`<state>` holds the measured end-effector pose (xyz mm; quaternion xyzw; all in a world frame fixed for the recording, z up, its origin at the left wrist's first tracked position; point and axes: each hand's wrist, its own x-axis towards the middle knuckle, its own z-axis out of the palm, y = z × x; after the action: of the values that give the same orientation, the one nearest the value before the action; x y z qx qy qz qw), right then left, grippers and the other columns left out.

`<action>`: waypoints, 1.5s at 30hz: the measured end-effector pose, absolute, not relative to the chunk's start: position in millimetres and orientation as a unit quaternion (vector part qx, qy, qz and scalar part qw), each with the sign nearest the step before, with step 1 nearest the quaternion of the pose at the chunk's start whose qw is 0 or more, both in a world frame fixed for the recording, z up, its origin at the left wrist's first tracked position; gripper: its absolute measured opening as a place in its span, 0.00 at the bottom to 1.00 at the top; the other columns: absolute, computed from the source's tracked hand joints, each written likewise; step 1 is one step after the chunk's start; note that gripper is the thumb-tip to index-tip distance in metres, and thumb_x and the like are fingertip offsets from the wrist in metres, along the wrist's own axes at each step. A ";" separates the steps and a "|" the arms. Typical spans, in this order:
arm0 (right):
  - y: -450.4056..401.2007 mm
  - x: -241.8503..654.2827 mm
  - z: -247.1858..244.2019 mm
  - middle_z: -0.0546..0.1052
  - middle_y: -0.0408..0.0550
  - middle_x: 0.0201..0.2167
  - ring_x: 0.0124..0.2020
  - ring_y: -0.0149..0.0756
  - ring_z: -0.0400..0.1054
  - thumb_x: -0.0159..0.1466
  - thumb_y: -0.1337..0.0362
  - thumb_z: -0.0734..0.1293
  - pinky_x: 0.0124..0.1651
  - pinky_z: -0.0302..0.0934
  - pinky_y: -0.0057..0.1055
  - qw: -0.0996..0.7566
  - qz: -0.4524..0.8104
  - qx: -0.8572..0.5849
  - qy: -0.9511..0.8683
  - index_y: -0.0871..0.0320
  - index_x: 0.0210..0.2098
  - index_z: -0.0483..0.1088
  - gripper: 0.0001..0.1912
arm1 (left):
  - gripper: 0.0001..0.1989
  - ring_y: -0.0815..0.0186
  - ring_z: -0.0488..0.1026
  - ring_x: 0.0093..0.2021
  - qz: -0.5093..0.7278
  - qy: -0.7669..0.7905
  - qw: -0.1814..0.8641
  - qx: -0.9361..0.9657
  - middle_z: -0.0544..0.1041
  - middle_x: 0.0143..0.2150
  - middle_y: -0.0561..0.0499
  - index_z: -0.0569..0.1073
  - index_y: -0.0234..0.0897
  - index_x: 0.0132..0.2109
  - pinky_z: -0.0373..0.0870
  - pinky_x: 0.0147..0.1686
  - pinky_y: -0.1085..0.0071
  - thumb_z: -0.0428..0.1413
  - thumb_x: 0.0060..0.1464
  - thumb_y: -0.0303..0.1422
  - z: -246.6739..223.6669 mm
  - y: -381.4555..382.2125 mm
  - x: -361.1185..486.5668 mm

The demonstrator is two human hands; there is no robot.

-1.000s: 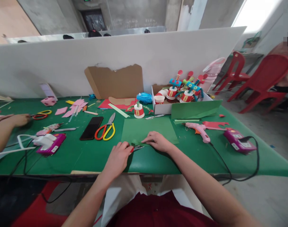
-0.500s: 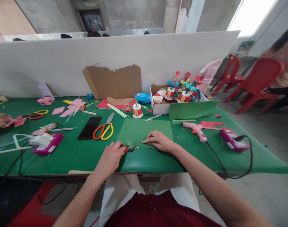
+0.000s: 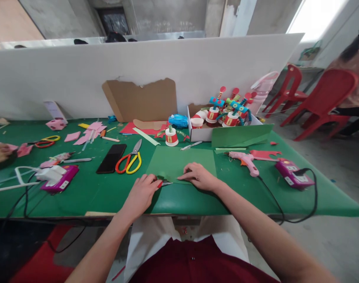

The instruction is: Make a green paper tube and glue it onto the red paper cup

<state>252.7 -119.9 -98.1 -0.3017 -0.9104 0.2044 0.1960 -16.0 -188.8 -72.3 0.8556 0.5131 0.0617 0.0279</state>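
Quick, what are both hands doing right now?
Left hand: closed on a slim metal-tipped tool.
Right hand: open, fingers resting on the green sheet, not gripping anything that I can see.

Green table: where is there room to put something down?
There's a bare patch of green table between the left purple block, the phone and the left hand. Another lies between the right forearm and the right-side pink glue gun. It's crowded at the back, around the white box.
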 end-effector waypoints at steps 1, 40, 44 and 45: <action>-119.7 252.5 -98.4 0.72 0.51 0.42 0.43 0.39 0.63 0.67 0.69 0.60 0.49 0.56 0.40 0.195 0.204 -0.301 -0.911 0.50 0.48 0.76 0.17 | 0.17 0.59 0.64 0.42 0.060 0.513 0.028 0.856 0.70 0.43 0.45 0.73 0.40 0.48 0.61 0.39 0.63 0.41 0.63 0.28 -71.6 -189.3 -15.6; -121.1 251.4 -97.7 0.71 0.50 0.41 0.43 0.39 0.63 0.67 0.68 0.60 0.50 0.55 0.40 0.197 0.213 -0.309 -0.906 0.47 0.49 0.75 0.17 | 0.18 0.60 0.64 0.43 0.068 0.487 0.060 0.869 0.71 0.46 0.44 0.71 0.39 0.53 0.62 0.40 0.63 0.41 0.62 0.27 -70.3 -193.1 11.8; -121.4 250.8 -98.6 0.71 0.50 0.41 0.43 0.39 0.63 0.67 0.68 0.60 0.49 0.55 0.39 0.202 0.214 -0.308 -0.905 0.48 0.48 0.76 0.17 | 0.18 0.59 0.64 0.42 0.046 0.495 0.058 0.866 0.71 0.45 0.44 0.72 0.38 0.52 0.62 0.38 0.63 0.41 0.63 0.28 -67.0 -194.0 17.2; -121.4 250.4 -99.1 0.71 0.50 0.41 0.43 0.39 0.63 0.67 0.68 0.60 0.49 0.55 0.39 0.203 0.213 -0.307 -0.905 0.47 0.48 0.76 0.17 | 0.18 0.59 0.64 0.42 0.045 0.496 0.056 0.865 0.71 0.45 0.44 0.72 0.38 0.53 0.62 0.38 0.63 0.41 0.63 0.29 -66.8 -194.3 18.6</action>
<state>250.4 -121.4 -99.1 -0.3074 -0.9051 0.2128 0.2027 18.6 -194.3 -66.8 0.8655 0.4957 0.0454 0.0561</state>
